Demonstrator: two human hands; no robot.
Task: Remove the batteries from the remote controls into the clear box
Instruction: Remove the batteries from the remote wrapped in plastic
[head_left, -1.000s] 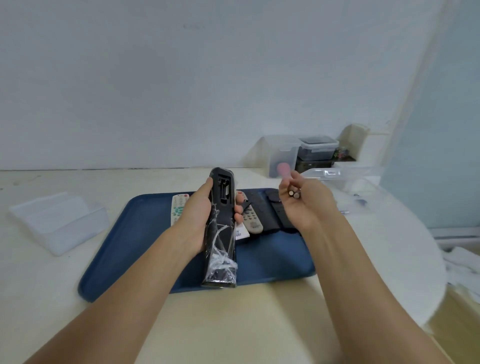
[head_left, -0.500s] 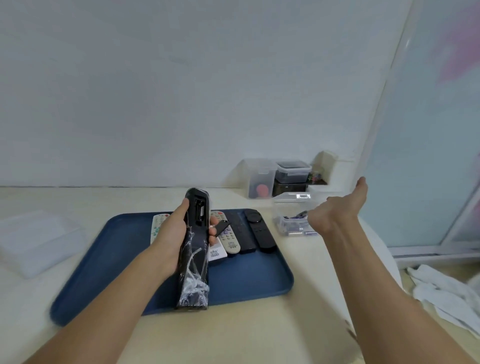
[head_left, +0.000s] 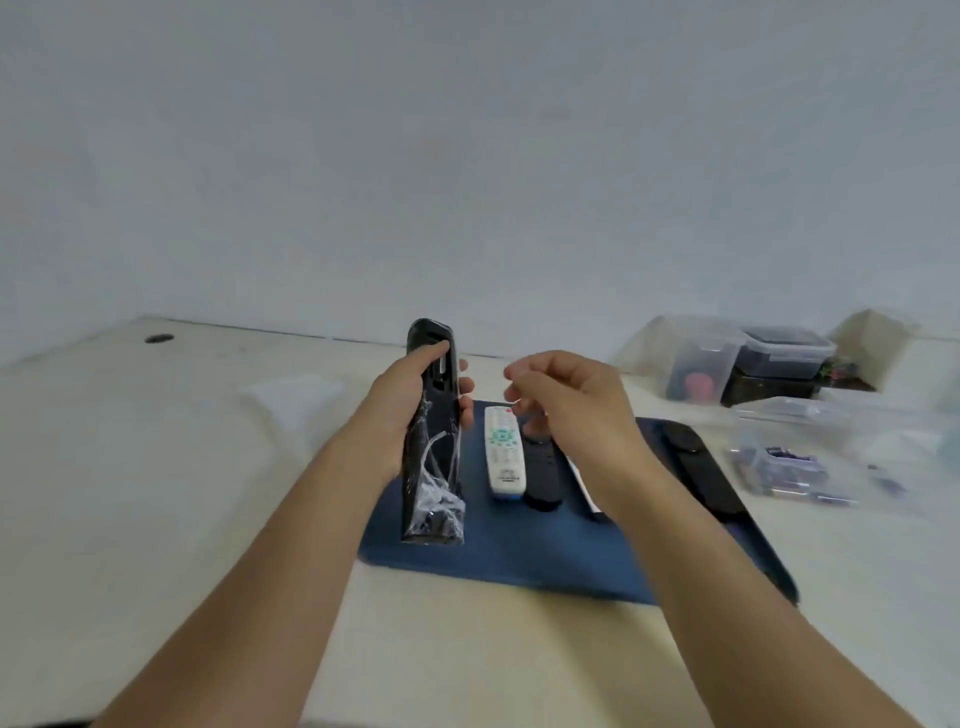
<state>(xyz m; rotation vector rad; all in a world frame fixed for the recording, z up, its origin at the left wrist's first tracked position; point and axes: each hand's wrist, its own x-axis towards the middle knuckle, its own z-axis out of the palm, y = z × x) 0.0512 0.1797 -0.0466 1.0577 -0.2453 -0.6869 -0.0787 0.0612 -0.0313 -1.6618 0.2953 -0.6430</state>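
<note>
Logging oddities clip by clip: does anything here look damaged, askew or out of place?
One thing: the black remote gripped upright in the left hand has crumpled clear plastic wrap hanging loosely round its lower half. Its battery bay faces the camera with no cover on it. The other remotes lie in order on the blue tray.

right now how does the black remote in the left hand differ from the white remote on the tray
The black remote is held upright off the table by the left hand; the white remote lies flat on the blue tray, untouched. The black one has crinkled clear wrap around its lower half; the white one is bare. The black one shows its back with the battery bay open; the white one lies buttons up. Both are long, slim bars.
</note>
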